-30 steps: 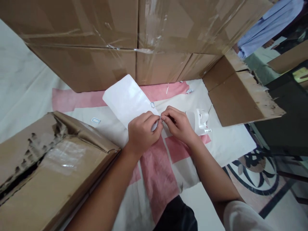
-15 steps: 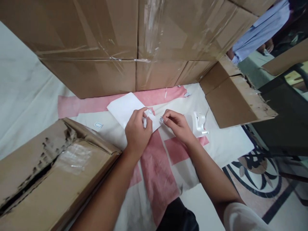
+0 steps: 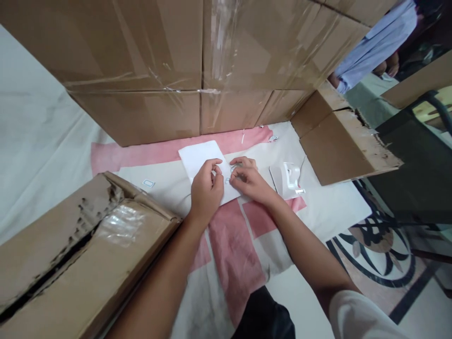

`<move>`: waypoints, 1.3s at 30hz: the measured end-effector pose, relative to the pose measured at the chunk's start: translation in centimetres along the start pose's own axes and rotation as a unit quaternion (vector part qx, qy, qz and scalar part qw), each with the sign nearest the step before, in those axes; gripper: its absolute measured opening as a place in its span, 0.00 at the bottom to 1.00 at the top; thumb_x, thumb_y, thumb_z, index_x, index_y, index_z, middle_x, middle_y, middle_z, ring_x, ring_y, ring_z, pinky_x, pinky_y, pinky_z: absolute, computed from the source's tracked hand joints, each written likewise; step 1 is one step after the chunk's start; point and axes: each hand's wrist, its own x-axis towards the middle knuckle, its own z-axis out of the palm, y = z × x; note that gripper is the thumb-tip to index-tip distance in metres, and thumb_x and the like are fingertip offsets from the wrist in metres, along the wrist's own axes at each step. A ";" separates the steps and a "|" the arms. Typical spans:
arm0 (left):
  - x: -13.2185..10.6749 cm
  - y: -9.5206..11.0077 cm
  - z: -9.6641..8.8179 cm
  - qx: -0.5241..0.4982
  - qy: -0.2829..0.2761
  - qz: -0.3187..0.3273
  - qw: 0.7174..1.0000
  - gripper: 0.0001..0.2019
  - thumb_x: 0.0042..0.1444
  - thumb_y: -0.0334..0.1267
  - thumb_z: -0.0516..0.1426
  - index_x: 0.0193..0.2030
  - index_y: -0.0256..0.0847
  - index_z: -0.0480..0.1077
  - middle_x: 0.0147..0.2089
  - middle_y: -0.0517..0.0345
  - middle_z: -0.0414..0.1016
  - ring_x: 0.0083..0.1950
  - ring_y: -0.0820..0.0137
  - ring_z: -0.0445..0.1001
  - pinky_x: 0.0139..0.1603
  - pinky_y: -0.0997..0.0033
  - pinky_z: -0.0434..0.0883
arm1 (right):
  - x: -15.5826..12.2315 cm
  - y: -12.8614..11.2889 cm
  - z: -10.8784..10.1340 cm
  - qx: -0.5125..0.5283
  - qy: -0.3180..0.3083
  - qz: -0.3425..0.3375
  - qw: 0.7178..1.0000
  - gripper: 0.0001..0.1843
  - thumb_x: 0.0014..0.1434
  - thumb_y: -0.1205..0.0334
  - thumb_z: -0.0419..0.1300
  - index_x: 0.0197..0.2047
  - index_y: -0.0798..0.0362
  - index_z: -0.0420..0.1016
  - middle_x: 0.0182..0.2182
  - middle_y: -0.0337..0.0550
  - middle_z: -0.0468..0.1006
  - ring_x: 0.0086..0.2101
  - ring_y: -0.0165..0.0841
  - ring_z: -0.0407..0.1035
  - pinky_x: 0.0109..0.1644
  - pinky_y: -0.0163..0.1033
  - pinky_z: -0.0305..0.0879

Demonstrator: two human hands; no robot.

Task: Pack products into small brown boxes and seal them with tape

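Note:
A white sheet (image 3: pixel 201 157) lies flat on the pink and cream cloth (image 3: pixel 233 245) in front of the stacked boxes. My left hand (image 3: pixel 205 190) rests on its near edge with fingers curled, pinching the sheet. My right hand (image 3: pixel 249 181) is beside it, fingertips pinched on a small blue-edged sticker (image 3: pixel 233 170) at the sheet's right edge. A white plastic part (image 3: pixel 289 178) lies just right of my right hand.
Taped cardboard boxes (image 3: pixel 197 61) wall the far side. A crushed cardboard box (image 3: pixel 77 254) sits at my near left. A torn box flap (image 3: pixel 339 141) juts in from the right. A loose sticker (image 3: pixel 148 183) lies on the cloth. Another person's sleeve (image 3: pixel 374 44) shows top right.
The white sheet, raised and tilted a second ago, now lies flat on the cloth. Both hands have moved down and away with it, and the right hand has pressed onto its edge.

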 end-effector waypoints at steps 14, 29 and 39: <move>-0.1 0.3 0.0 0.042 -0.042 -0.012 0.998 0.16 0.60 0.30 0.51 0.53 0.43 0.70 0.40 0.61 0.74 0.31 0.73 0.68 0.37 0.70 0.64 | -0.1 1.3 -1.0 -0.128 0.039 0.016 0.991 0.12 0.62 0.60 0.62 0.49 0.44 0.79 0.61 0.49 0.65 0.61 0.53 0.55 0.60 0.61 0.55; 0.0 0.3 0.1 0.054 -0.049 -0.017 0.997 0.14 0.61 0.33 0.51 0.52 0.43 0.70 0.38 0.61 0.73 0.30 0.72 0.67 0.36 0.69 0.64 | 0.2 0.8 -1.2 0.119 0.130 -0.012 0.984 0.01 0.60 0.63 0.57 0.36 0.50 0.70 0.40 0.43 0.75 0.44 0.38 0.69 0.50 0.45 0.63; -0.4 0.6 -0.1 0.036 -0.090 0.076 0.992 0.07 0.66 0.41 0.55 0.45 0.44 0.72 0.38 0.60 0.76 0.37 0.70 0.72 0.43 0.70 0.67 | 0.0 0.2 -0.9 0.262 0.069 -0.021 0.962 0.11 0.62 0.51 0.61 0.38 0.51 0.70 0.37 0.41 0.73 0.39 0.34 0.68 0.46 0.40 0.64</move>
